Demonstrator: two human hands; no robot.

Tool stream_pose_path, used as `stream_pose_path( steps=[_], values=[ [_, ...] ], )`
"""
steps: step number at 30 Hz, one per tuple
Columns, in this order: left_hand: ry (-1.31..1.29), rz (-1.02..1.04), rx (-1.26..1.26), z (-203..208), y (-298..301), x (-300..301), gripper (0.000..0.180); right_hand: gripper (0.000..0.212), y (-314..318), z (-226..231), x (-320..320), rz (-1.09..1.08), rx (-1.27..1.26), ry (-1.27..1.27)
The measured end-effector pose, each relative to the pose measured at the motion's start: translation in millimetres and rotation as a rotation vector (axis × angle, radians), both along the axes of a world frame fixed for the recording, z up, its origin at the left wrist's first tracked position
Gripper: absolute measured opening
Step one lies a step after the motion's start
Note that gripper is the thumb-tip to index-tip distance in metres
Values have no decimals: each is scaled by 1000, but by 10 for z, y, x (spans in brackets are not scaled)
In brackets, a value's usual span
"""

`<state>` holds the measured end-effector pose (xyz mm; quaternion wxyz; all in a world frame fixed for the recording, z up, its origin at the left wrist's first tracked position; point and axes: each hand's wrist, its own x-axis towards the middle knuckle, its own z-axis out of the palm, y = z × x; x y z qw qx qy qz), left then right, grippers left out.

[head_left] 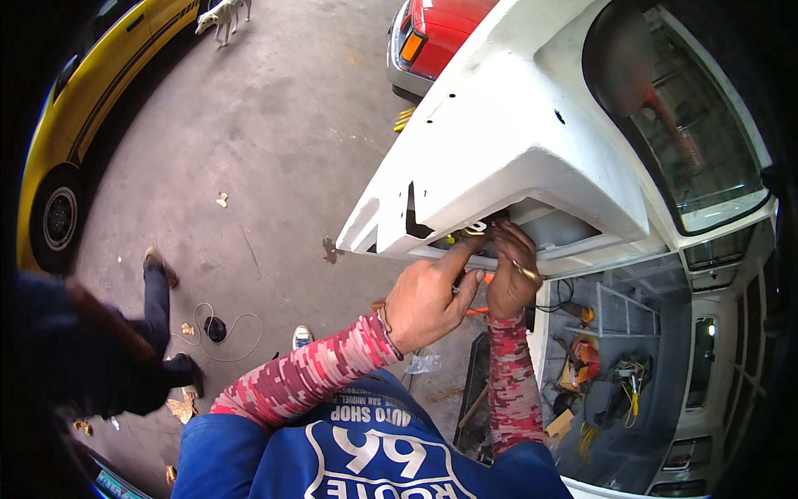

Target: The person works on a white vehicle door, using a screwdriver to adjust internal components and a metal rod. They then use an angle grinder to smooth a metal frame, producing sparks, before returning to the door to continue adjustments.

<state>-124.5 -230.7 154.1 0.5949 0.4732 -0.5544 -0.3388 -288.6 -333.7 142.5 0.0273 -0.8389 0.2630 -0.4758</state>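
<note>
My left hand [428, 301] reaches up to an opening in the lower edge of a white-painted vehicle door panel [499, 125]. Its fingers are bent and closed, with a small part of something at the thumb that I cannot make out. Right beside it, my right hand [514, 274] has its fingers curled into the same opening, their tips hidden. A gold-coloured band [525, 271] shows at that hand's fingers. Just past my left fingertips, a small pale and yellow piece [474, 227] sits at the opening's edge; its kind is unclear.
Inside the vehicle on the right, tools and cables [632, 387] lie on the grey floor. A person [108, 333] stands at the left near a cord [229, 358]. Beyond are a yellow car [100, 91], a red vehicle [449, 37] and a dog [223, 18].
</note>
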Motion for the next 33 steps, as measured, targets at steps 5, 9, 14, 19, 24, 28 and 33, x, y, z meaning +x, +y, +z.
stream_pose_path(
  steps=[5, 9, 14, 19, 24, 28, 33],
  values=[
    [-10, 102, -55, -89, 118, 66, 33, 29, 242, 301, -96, 69, -130, 14],
    [149, 39, 40, -85, 202, 131, 51, 23, 548, 672, -309, 175, -105, 33],
    [239, -505, 183, -87, 152, 197, 73, 18, 762, 864, -375, 344, 81, 1],
    [376, -696, 195, -179, 149, 140, 80, 14, 841, 666, -129, 327, 127, -307],
    [186, -539, -42, -216, 172, 144, 90, 19, 874, 574, -69, 264, 372, -720],
    [-68, -399, -170, -187, 140, 183, 86, 21, 861, 649, -180, 197, 678, -853],
    [-164, -392, -179, -141, 120, 150, 80, 19, 777, 736, -307, 158, 665, -654]
  ],
)
